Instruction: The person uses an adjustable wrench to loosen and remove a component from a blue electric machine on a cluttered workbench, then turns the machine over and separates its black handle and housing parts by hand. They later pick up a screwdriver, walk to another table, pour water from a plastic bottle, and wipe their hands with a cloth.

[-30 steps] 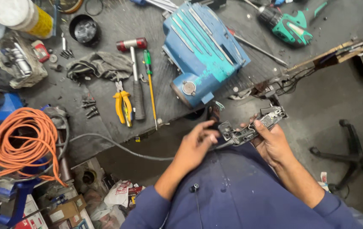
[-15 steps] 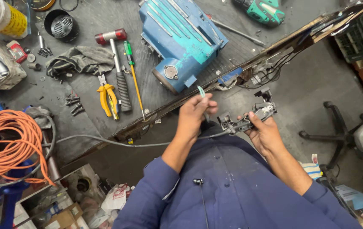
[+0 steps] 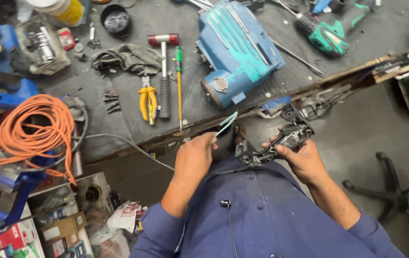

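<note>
My right hand grips a black, greasy mechanical part held level in front of my chest. My left hand is closed around a thin light-teal tool whose tip points up and right toward the part's left end. Both hands hover just off the near edge of the dark workbench. I wear a dark blue shirt. Black wires trail from the part toward the bench edge.
On the bench lie a blue motor housing, yellow-handled pliers, a red-headed mallet, a green screwdriver, a grey rag and a teal drill. An orange cable coil hangs left. A chair base stands right.
The view has shifted slightly. My left hand stays at the part's left end with the teal tool now raised upward; my right hand keeps its grip on the part.
</note>
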The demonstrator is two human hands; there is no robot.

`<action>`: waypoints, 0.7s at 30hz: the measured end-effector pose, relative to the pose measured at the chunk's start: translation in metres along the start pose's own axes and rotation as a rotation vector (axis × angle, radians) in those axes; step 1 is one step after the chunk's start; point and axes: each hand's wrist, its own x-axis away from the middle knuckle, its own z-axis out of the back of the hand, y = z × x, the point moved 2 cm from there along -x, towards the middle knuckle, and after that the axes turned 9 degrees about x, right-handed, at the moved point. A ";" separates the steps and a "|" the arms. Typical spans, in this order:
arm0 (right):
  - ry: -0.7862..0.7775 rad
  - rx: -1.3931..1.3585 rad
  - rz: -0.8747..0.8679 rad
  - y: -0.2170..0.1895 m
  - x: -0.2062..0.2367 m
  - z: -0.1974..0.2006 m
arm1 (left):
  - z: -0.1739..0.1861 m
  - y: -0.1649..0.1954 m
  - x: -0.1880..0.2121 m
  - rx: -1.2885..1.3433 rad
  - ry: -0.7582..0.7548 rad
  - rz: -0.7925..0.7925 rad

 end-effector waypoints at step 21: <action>-0.101 0.714 0.300 -0.007 -0.032 -0.045 | 0.128 -0.105 0.009 0.135 0.794 -0.262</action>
